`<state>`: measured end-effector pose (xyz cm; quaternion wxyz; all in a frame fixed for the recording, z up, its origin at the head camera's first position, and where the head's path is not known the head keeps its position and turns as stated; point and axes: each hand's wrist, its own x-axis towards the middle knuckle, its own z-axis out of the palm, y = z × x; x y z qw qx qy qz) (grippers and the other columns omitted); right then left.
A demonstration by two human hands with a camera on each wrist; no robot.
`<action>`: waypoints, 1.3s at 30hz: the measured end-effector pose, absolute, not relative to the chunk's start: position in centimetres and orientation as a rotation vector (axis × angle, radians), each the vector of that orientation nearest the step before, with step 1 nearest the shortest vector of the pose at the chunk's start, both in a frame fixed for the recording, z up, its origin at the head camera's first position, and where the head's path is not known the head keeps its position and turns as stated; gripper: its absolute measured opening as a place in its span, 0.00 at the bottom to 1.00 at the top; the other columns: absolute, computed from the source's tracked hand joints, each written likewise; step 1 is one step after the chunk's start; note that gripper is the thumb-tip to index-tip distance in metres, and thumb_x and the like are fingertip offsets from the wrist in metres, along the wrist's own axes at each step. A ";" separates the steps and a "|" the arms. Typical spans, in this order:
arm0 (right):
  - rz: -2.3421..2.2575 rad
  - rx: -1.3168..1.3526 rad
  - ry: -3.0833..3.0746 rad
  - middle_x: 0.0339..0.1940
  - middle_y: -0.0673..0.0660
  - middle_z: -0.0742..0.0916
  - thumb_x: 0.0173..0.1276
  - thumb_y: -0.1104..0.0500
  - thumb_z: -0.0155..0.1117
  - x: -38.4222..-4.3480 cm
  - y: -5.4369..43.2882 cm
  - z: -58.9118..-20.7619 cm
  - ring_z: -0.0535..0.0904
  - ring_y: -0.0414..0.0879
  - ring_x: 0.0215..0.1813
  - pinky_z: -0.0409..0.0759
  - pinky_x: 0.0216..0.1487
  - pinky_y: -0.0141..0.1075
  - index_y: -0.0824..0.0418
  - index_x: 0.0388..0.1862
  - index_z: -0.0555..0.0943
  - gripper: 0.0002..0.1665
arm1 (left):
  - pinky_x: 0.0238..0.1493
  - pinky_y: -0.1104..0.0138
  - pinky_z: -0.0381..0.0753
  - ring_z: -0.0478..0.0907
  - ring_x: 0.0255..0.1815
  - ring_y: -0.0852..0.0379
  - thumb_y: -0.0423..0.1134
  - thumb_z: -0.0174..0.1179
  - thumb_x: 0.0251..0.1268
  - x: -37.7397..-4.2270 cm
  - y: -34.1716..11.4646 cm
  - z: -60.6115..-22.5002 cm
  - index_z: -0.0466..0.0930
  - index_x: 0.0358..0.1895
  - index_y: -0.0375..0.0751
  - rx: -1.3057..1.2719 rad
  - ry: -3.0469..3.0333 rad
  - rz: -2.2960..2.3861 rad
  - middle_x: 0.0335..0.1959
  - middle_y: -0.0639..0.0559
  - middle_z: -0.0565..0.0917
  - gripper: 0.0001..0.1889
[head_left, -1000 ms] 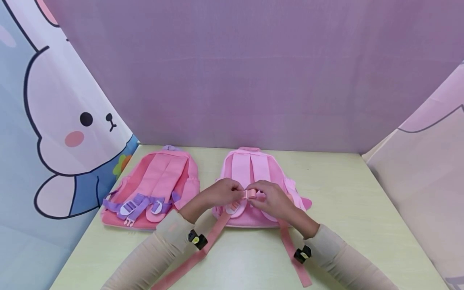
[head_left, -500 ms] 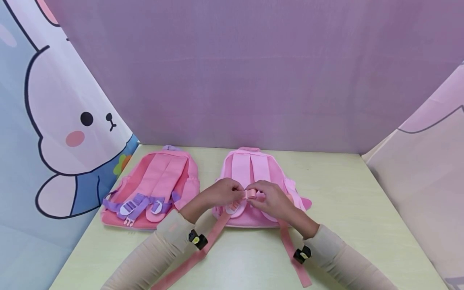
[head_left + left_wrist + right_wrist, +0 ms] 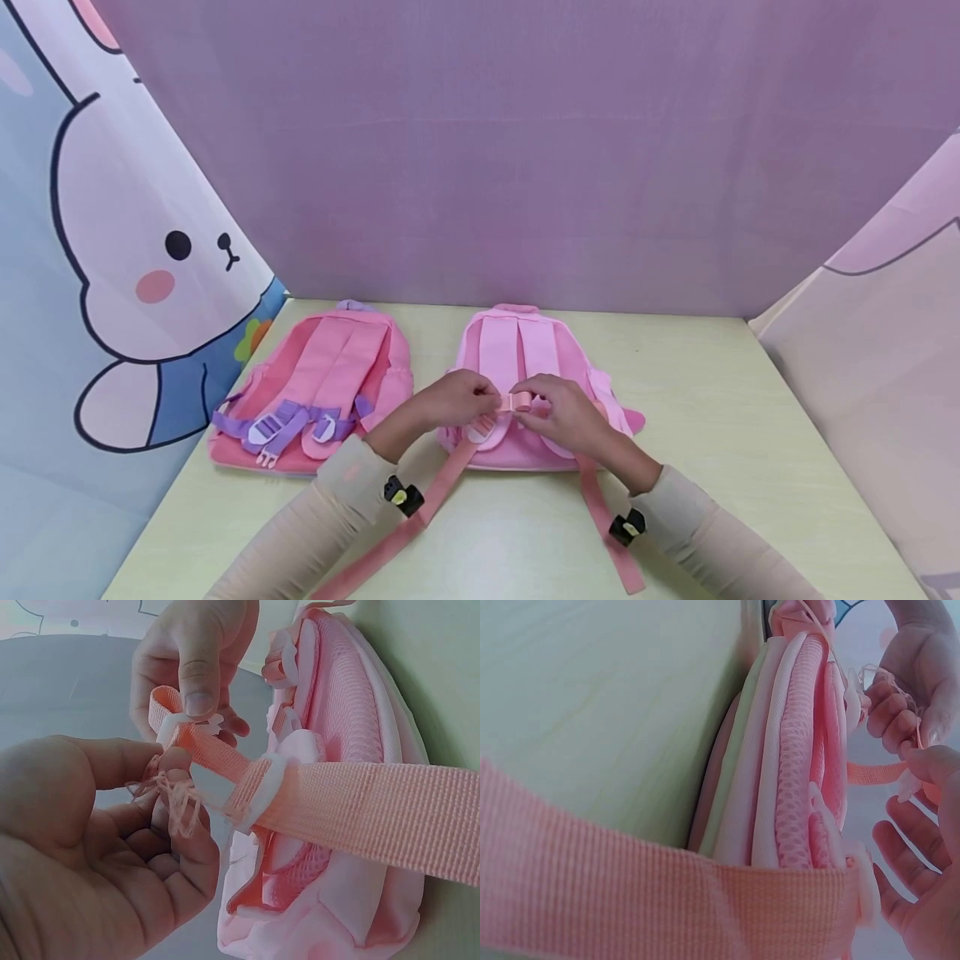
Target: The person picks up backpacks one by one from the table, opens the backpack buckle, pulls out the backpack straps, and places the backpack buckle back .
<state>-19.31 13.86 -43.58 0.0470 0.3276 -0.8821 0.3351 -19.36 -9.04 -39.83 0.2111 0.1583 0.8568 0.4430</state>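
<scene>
A light pink backpack lies back side up on the table, under both hands. My left hand pinches the frayed end of a peach webbing strap between thumb and fingers. Opposite it, my right hand grips a small white plastic buckle, with its thumb on top. Webbing loops up through this buckle, and the fingers partly hide it. Below, a white strap adjuster sits on the webbing near the pack. A long loose strap runs from there toward the table's front edge.
To the left lies a coral backpack with purple straps and a white side-release clip. Another peach strap trails forward on the right. A purple backdrop stands behind the table.
My left hand has shifted slightly left, away from the buckle, with the strap end in its fingers. More webbing shows between the hands. My right hand stays almost still.
</scene>
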 end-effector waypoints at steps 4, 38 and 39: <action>1.025 1.006 -2.688 0.37 0.44 0.85 0.64 0.56 0.74 -19.2 13.9 -43.5 0.81 0.49 0.39 0.83 0.41 0.41 0.51 0.52 0.85 0.17 | 0.31 0.68 0.79 0.81 0.31 0.58 0.37 0.55 0.76 -19.4 -9.1 -39.9 0.87 0.39 0.40 0.446 2.387 1.235 0.31 0.49 0.86 0.11; 1.048 1.015 -2.672 0.40 0.46 0.86 0.65 0.57 0.74 -19.1 13.9 -43.4 0.82 0.45 0.43 0.86 0.48 0.47 0.53 0.52 0.85 0.16 | 0.26 0.71 0.71 0.72 0.26 0.61 0.41 0.55 0.77 -19.3 -8.4 -39.8 0.86 0.38 0.41 0.451 2.409 1.227 0.25 0.53 0.78 0.12; 1.048 1.015 -2.670 0.41 0.47 0.87 0.65 0.57 0.74 -19.1 13.9 -43.4 0.82 0.45 0.43 0.86 0.48 0.47 0.53 0.52 0.85 0.16 | 0.25 0.70 0.70 0.71 0.25 0.61 0.42 0.55 0.77 -19.3 -8.4 -39.8 0.85 0.37 0.41 0.452 2.407 1.229 0.24 0.53 0.78 0.13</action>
